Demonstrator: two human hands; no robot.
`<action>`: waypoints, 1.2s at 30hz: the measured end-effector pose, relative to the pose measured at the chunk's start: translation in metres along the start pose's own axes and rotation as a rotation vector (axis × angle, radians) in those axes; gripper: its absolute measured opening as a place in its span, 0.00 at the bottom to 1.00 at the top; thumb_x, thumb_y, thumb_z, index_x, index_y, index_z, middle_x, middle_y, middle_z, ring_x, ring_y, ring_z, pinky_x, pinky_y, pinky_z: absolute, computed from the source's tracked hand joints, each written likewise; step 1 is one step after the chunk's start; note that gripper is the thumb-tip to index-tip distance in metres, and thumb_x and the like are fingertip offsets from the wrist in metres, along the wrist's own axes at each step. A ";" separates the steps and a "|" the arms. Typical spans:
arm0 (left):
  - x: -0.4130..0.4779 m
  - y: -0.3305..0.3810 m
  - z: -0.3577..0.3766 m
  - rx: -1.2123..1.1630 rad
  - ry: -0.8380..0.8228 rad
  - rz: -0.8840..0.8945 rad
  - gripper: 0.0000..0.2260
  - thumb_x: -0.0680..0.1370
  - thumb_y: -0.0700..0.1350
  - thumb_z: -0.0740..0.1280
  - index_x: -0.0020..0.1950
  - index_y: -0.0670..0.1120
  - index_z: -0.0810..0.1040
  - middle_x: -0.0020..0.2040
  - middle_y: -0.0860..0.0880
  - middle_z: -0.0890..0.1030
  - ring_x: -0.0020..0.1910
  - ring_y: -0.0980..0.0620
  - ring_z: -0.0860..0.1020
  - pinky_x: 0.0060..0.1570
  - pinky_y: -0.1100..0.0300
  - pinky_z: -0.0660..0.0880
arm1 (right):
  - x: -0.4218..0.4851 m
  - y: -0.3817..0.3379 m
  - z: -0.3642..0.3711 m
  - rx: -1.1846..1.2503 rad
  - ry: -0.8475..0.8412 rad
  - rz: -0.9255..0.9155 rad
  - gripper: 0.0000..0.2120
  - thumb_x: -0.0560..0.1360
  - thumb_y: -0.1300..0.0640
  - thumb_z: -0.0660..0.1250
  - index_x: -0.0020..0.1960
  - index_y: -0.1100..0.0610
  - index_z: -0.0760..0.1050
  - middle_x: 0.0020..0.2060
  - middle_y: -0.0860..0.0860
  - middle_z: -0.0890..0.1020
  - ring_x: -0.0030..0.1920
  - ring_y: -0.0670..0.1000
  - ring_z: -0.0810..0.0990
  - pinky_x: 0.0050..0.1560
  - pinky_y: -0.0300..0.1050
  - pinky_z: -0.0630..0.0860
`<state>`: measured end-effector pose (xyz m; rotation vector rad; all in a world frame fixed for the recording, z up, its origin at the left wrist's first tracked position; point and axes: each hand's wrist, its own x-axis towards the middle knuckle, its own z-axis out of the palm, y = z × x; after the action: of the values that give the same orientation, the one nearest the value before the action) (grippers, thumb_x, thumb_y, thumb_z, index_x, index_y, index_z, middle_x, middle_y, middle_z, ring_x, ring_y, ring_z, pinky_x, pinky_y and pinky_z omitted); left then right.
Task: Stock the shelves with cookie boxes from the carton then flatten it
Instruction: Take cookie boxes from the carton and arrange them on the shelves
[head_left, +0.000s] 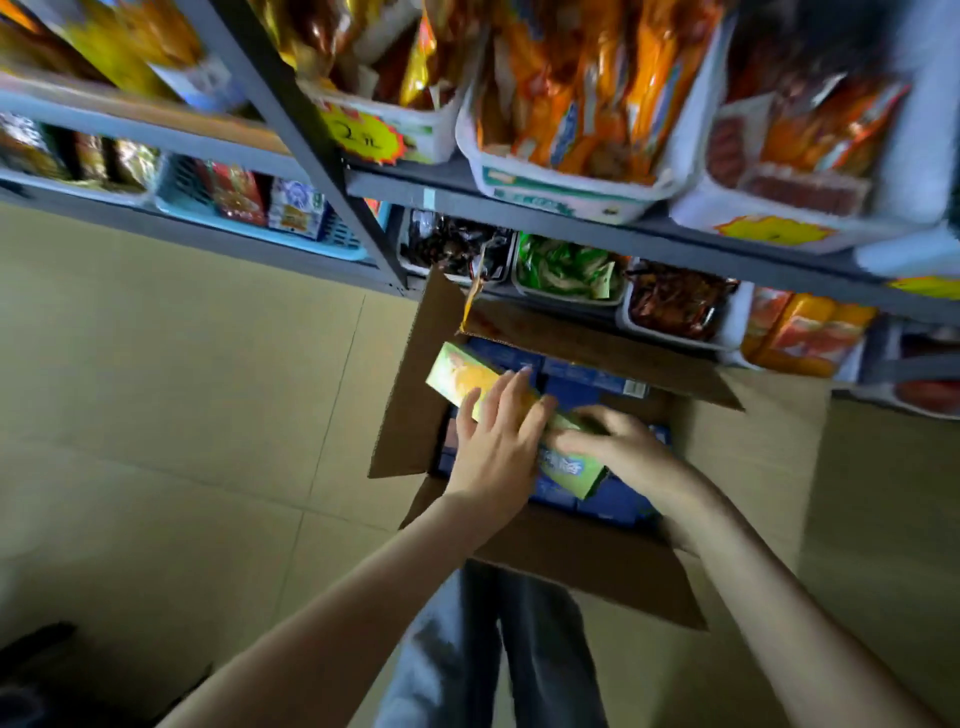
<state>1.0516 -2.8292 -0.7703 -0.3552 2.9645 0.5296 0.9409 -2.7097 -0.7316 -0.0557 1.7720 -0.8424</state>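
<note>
I judge I'm only starting: the carton (576, 564) stands open on the floor by the shelf's (519, 189) bottom edge, packed with blue boxes (587, 389), nowhere near flattening. My left hand (496, 441) clasps the green cookie box (465, 375) lying slantwise over them, and my right hand (615, 449) curls round its near end.

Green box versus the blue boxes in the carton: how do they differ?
The green box is green-yellow; the blue boxes are dark blue. The green box lies slantwise on top; the blue boxes sit packed flat in the carton. The left hand and right hand hold the green box; no hand grips the blue boxes. Both are oblong packs.
</note>
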 end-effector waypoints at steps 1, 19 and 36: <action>0.000 0.003 -0.023 0.024 0.012 0.058 0.39 0.54 0.47 0.79 0.62 0.47 0.69 0.63 0.43 0.74 0.64 0.43 0.68 0.63 0.41 0.65 | -0.017 -0.011 -0.007 0.014 -0.009 -0.006 0.07 0.71 0.48 0.72 0.46 0.45 0.76 0.48 0.46 0.83 0.48 0.45 0.81 0.57 0.49 0.76; 0.006 0.101 -0.369 -1.462 -0.470 -0.270 0.25 0.70 0.59 0.68 0.61 0.46 0.76 0.57 0.46 0.81 0.56 0.48 0.80 0.56 0.55 0.77 | -0.296 -0.222 -0.086 0.106 0.117 -0.650 0.34 0.71 0.53 0.74 0.70 0.37 0.62 0.65 0.41 0.73 0.63 0.45 0.74 0.62 0.44 0.72; 0.015 0.181 -0.570 -0.858 0.037 0.015 0.23 0.72 0.66 0.64 0.55 0.49 0.75 0.48 0.50 0.81 0.46 0.49 0.81 0.48 0.53 0.76 | -0.428 -0.350 -0.143 0.478 0.286 -1.004 0.05 0.74 0.61 0.68 0.48 0.54 0.75 0.40 0.50 0.81 0.36 0.46 0.81 0.38 0.42 0.77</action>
<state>0.9544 -2.8685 -0.1809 -0.3974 2.5962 1.7881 0.8553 -2.7124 -0.1665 -0.5643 1.7135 -2.0572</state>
